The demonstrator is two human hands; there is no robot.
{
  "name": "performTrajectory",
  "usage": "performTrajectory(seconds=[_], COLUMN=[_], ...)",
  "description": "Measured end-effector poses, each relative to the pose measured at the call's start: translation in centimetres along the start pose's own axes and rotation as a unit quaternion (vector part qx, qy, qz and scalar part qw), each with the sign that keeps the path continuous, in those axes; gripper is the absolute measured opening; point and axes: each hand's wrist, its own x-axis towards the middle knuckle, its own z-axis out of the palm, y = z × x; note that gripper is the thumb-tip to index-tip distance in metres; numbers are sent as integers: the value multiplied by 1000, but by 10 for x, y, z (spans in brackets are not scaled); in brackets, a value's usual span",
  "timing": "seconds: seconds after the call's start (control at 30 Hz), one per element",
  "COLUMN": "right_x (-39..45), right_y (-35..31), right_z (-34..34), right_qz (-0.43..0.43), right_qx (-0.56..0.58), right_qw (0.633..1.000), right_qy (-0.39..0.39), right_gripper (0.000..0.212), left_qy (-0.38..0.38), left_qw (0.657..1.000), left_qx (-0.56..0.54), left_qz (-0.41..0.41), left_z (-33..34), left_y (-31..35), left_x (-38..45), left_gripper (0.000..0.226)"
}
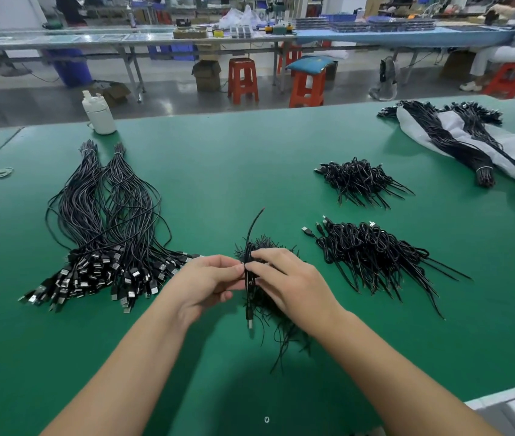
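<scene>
USB cable (247, 297) at centre frame, folded in short loops, plug dangling toward bottom, tail sticking up. Left hand (206, 281) pinches loops; right hand (284, 278) pinches alongside, fingers curled. Best bet: hold loops even, wrap tail snug, match coiled piles (372, 250) right of centre.

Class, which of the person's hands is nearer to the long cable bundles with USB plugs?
Left. The left hand is just right of the long cable bundles; the right hand lies farther right, past the folded cable both hands pinch.
</scene>
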Motion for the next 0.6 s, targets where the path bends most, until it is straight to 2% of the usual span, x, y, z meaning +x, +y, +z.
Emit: performTrajectory(seconds=[0.13, 0.27, 0.33, 0.43, 0.53, 0.6], right_x=[5, 11, 15, 20, 22, 22], right_y=[-3, -10, -13, -15, -18, -19], right_z=[-5, -7, -5, -4, -3, -2], right_qz=[57, 175, 265, 370, 401, 408], right_qx=[54, 125, 202, 350, 427, 437], right_qw=[997, 974, 941, 860, 810, 801], right_qy=[-27, -65, -62, -38, -27, -22], right_gripper=[19, 16, 11, 9, 21, 23], left_qy=[-40, -41, -13, 14, 50, 71], left_qw=[998, 991, 978, 957, 940, 926], left_qx=[-3, 61, 114, 163, 190, 223], left_qz=[42, 114, 172, 240, 278, 297], left_z=[-5, -5, -4, 0, 3, 5], left_y=[-1, -5, -7, -10, -13, -16], left_x=[-3, -5, -6, -9, -8, -8], left_gripper=[9, 16, 18, 16, 15, 20])
